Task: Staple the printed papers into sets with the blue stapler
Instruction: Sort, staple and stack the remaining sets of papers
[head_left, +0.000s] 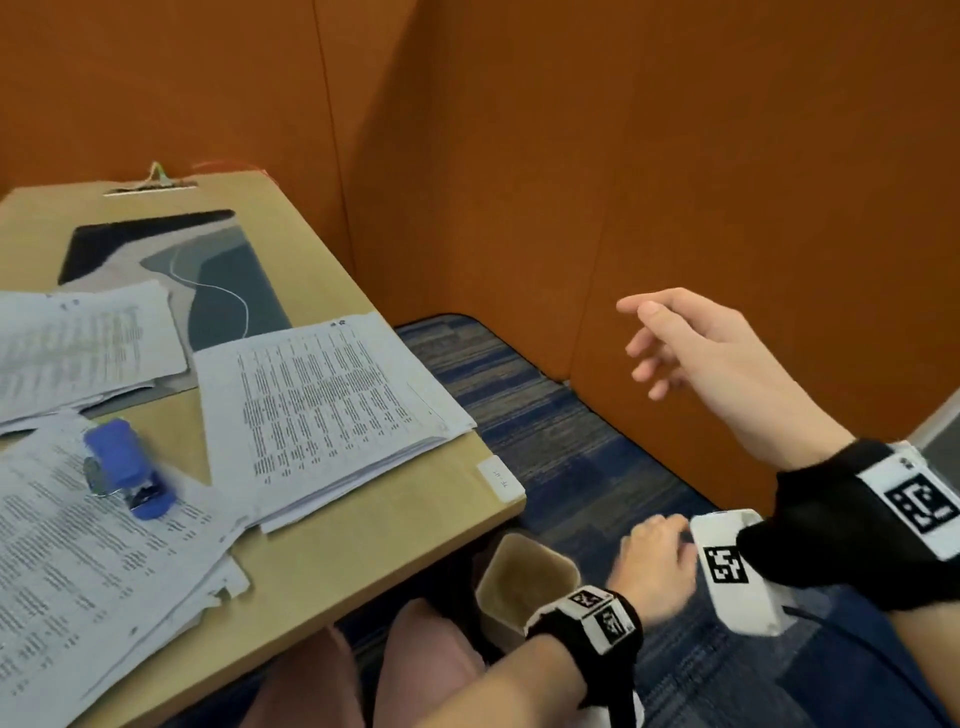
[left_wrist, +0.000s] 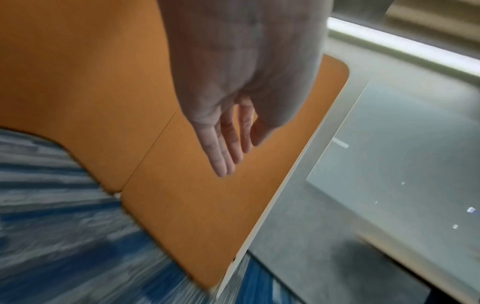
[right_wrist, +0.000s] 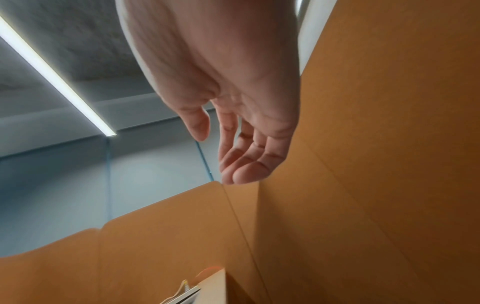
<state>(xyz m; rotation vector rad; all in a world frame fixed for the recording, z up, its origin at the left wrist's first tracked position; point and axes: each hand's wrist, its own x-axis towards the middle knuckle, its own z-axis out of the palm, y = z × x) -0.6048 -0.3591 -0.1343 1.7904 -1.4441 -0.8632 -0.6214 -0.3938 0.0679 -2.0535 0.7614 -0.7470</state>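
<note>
The blue stapler (head_left: 130, 470) lies on its side on a loose spread of printed papers (head_left: 78, 561) at the table's front left. A thicker stack of printed sheets (head_left: 332, 395) sits near the table's right edge, and another pile (head_left: 78, 343) lies at the back left. Both hands are off the table to its right. My right hand (head_left: 644, 338) is raised before the orange wall with fingers loosely spread and holds nothing; the right wrist view shows its empty palm (right_wrist: 233, 148). My left hand (head_left: 652, 566) is lower, beside the white wrist camera, its fingers (left_wrist: 228, 144) straight and empty.
A patterned desk mat (head_left: 223, 270) lies under the back papers on the wooden table (head_left: 363, 530). Orange partition walls (head_left: 571, 156) enclose the far and right sides. Blue striped carpet (head_left: 545, 415) lies below. A beige container (head_left: 524, 577) sits by the table's corner near my knees.
</note>
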